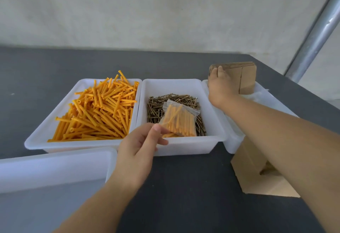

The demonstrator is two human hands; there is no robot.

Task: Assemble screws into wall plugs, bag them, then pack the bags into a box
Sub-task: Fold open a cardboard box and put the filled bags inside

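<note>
My left hand pinches the corner of a clear bag of orange plugs, holding it over the white tray of dark screws. A second white tray to the left is heaped with loose orange wall plugs. My right hand reaches far right, with its fingers closed over the top of a stack of flat cardboard boxes that stands upright in a third white tray. Clear empty bags lie in that tray.
Another white tray sits at the near left. A folded cardboard box lies on the dark table under my right forearm. A metal pole rises at the far right by the pale wall.
</note>
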